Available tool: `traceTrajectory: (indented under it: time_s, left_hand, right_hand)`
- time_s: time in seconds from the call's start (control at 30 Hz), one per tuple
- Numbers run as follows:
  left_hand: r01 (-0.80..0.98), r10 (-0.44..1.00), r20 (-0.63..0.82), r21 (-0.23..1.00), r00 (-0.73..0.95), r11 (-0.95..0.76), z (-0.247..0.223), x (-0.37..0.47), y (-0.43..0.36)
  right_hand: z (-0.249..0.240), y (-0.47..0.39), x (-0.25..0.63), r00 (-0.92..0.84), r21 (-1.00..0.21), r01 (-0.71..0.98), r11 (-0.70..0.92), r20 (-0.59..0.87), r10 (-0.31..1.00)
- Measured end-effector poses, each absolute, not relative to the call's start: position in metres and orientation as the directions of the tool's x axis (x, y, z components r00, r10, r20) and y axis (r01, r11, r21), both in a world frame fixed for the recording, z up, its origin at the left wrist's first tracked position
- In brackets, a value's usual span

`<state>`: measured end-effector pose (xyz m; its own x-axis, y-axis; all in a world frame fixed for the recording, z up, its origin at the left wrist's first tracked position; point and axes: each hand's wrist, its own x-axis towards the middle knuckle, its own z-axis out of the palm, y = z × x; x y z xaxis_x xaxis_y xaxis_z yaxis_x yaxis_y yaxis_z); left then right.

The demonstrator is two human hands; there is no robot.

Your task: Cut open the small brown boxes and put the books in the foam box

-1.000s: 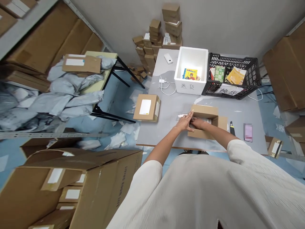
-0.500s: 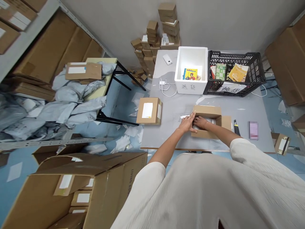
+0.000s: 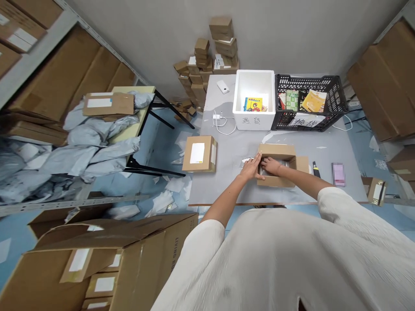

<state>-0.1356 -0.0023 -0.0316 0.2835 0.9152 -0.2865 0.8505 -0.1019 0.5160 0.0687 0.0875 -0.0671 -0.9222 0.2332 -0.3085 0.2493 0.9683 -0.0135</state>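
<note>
Grey tabletop (image 3: pixel 227 185), blue floor (image 3: pixel 155 138) and pale wall (image 3: pixel 282 34) surround the work. The left hand (image 3: pixel 250 169) has its fingers and thumb spread wide against the left end of an open cardboard box (image 3: pixel 275 182) near the table's front edge. The right hand (image 3: pixel 270 166) reaches down inside that box, fingers slightly bent; something pale lies at the bottom, but I cannot tell what it is or whether those fingers grip anything. Just right of the box lie a utility knife (image 3: pixel 316 169) and a pink, blurred-out rectangle (image 3: pixel 339 174). To the left sits a closed box (image 3: pixel 196 154) with a white label. Behind, a white foam bin (image 3: pixel 249 122) contains a yellow-and-blue book (image 3: pixel 253 104), and beside it a black plastic crate (image 3: pixel 282 123) carries a green-patterned item (image 3: pixel 292 100), a yellow packet (image 3: pixel 314 100) and other pieces. On the floor at left, a large open carton (image 3: pixel 152 255) holds several smaller labelled boxes (image 3: pixel 103 284); beyond it, grey parcels (image 3: pixel 71 153) are heaped up.
</note>
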Motion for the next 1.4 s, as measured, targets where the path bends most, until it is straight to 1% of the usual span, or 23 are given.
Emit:
traceTrajectory:
  time_s: [0.13, 0.33, 0.43, 0.57, 0.7, 0.83, 0.9, 0.97, 1.03, 1.1, 1.17, 1.23, 1.27, 1.33, 1.4]
  left_hand:
    - [0.855, 0.916, -0.278, 0.506, 0.290, -0.117, -0.029, -0.136, -0.001]
    - [0.866, 0.920, -0.265, 0.482, 0.288, -0.133, -0.028, -0.135, 0.000]
    - [0.876, 0.921, -0.271, 0.464, 0.281, -0.131, -0.027, -0.134, 0.001]
    - [0.882, 0.917, -0.280, 0.453, 0.283, -0.133, -0.024, -0.135, 0.002]
    - [0.881, 0.909, -0.302, 0.455, 0.286, -0.126, -0.020, -0.136, 0.005]
    - [0.897, 0.903, -0.330, 0.427, 0.274, -0.116, -0.016, -0.135, 0.007]
    - [0.910, 0.900, -0.347, 0.399, 0.262, -0.111, -0.013, -0.134, 0.007]
    - [0.922, 0.897, -0.366, 0.372, 0.250, -0.105, -0.009, -0.134, 0.008]
    - [0.932, 0.889, -0.388, 0.349, 0.244, -0.103, -0.006, -0.133, 0.010]
    - [0.941, 0.879, -0.411, 0.320, 0.241, -0.108, -0.002, -0.133, 0.012]
    - [0.952, 0.873, -0.428, 0.285, 0.234, -0.115, 0.000, -0.132, 0.015]
    - [0.961, 0.874, -0.434, 0.252, 0.218, -0.115, 0.001, -0.131, 0.016]
    - [0.965, 0.875, -0.436, 0.237, 0.209, -0.112, 0.001, -0.131, 0.017]
    - [0.971, 0.876, -0.441, 0.214, 0.194, -0.108, 0.001, -0.130, 0.017]
    - [0.976, 0.872, -0.453, 0.191, 0.183, -0.106, 0.002, -0.128, 0.017]
  right_hand:
    - [-0.044, 0.090, 0.083, -0.926, 0.032, 0.216, 0.976, -0.309, 0.216]
    - [-0.016, 0.091, 0.088, -0.915, 0.127, 0.211, 0.969, -0.323, 0.242]
    - [-0.004, 0.093, 0.094, -0.897, 0.134, 0.232, 0.963, -0.355, 0.265]
    - [0.014, 0.095, 0.114, -0.888, 0.091, 0.309, 0.947, -0.329, 0.321]
    - [0.030, 0.097, 0.145, -0.863, -0.001, 0.427, 0.904, -0.298, 0.408]
    - [0.047, 0.102, 0.175, -0.854, -0.061, 0.458, 0.887, -0.308, 0.419]
    - [0.058, 0.107, 0.187, -0.850, -0.078, 0.491, 0.868, -0.261, 0.457]
    - [0.072, 0.114, 0.201, -0.829, -0.113, 0.553, 0.825, -0.171, 0.532]
    - [0.087, 0.125, 0.216, -0.777, -0.182, 0.626, 0.758, -0.067, 0.626]
    - [0.099, 0.138, 0.236, -0.682, -0.290, 0.691, 0.662, 0.042, 0.730]
    - [0.105, 0.150, 0.259, -0.540, -0.448, 0.712, 0.541, 0.144, 0.829]
    - [0.102, 0.157, 0.283, -0.347, -0.623, 0.676, 0.393, 0.202, 0.916]
    - [0.097, 0.159, 0.294, -0.239, -0.706, 0.635, 0.312, 0.204, 0.949]
    - [0.081, 0.156, 0.312, -0.034, -0.848, 0.509, 0.150, 0.154, 0.987]
    - [0.060, 0.147, 0.322, 0.155, -0.938, 0.347, 0.007, 0.065, 0.986]
